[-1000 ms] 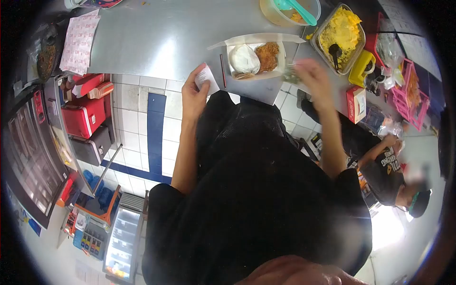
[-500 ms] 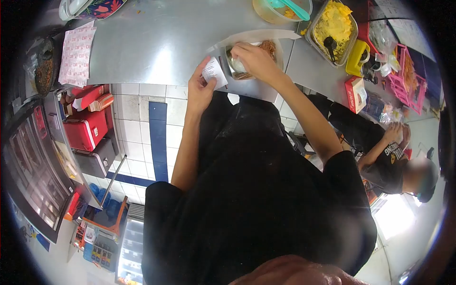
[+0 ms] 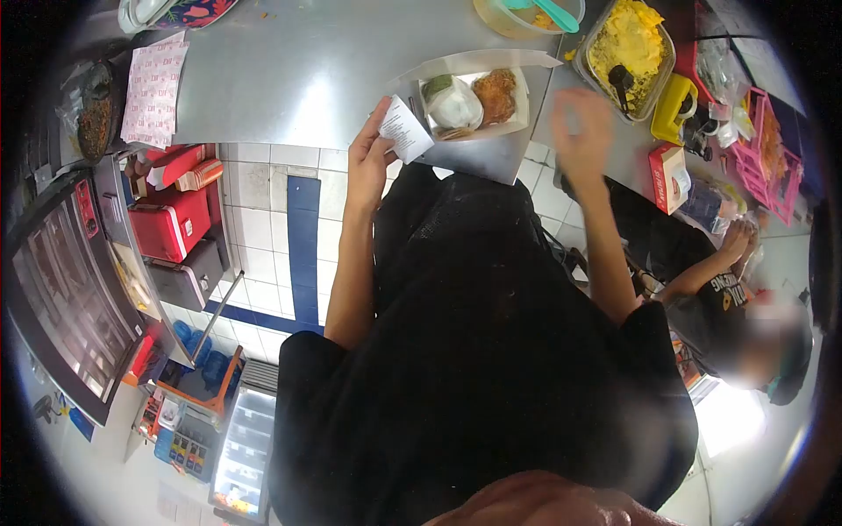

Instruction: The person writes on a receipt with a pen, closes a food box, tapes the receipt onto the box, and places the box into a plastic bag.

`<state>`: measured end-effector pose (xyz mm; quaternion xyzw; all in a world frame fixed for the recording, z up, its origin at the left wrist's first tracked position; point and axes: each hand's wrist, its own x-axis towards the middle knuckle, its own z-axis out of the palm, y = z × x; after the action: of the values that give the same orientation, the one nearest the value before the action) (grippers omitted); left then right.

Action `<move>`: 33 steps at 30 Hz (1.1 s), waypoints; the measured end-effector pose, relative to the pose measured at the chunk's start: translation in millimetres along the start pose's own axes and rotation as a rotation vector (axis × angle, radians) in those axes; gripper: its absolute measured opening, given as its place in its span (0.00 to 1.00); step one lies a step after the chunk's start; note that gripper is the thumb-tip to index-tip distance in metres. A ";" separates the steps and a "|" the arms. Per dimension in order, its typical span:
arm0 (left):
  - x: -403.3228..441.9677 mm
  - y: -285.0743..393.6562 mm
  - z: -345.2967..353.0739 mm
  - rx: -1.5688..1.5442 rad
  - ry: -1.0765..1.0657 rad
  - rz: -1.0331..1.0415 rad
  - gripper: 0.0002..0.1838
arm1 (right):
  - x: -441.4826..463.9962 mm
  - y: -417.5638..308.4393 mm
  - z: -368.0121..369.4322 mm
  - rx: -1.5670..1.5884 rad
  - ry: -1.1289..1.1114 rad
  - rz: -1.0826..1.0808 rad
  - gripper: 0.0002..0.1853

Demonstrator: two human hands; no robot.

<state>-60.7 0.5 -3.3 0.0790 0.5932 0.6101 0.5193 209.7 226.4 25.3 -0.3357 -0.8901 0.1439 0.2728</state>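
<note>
My left hand (image 3: 372,151) is closed on a white printed paper slip (image 3: 405,131), held at the left edge of an open paper food box (image 3: 519,124). In the box are a white rounded mound that looks like wrapped rice (image 3: 454,107), a browned fried chicken piece (image 3: 495,96) and something green at the back left. My right hand (image 3: 582,131) is off to the right of the box, blurred by motion. A gap shows between its thumb and fingers, and nothing is visible in it.
At the back right, a tub of yellow food (image 3: 627,53) holds a black scoop (image 3: 621,81), beside a round container (image 3: 517,24) with a teal utensil. A yellow tape dispenser (image 3: 674,110) and pink rack (image 3: 767,158) stand farther right. Patterned paper sheets (image 3: 153,92) lie left. A co-worker (image 3: 702,272) is at right.
My right hand has left the white mound in the box and moved right, uncovering the food. My left hand still holds the paper slip. The view has shifted slightly.
</note>
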 end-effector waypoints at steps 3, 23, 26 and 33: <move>5.6 -4.4 8.0 0.012 -0.018 -0.018 0.38 | -15.3 68.3 -45.9 -0.390 0.123 0.243 0.16; -26.3 21.5 143.2 0.405 -0.211 0.198 0.34 | 2.6 241.4 -54.9 -0.251 -0.172 0.447 0.13; -24.4 30.0 160.1 0.251 -0.210 -0.016 0.35 | 16.1 245.8 -59.2 -0.245 -0.162 0.459 0.13; -36.4 8.2 124.0 0.049 -0.099 -0.097 0.36 | 23.1 248.6 -68.8 -0.249 0.047 0.197 0.15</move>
<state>39.6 55.6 57.4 0.0930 0.5848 0.5649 0.5747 364.4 429.3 -19.2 -0.4558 -0.8571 0.0507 0.2345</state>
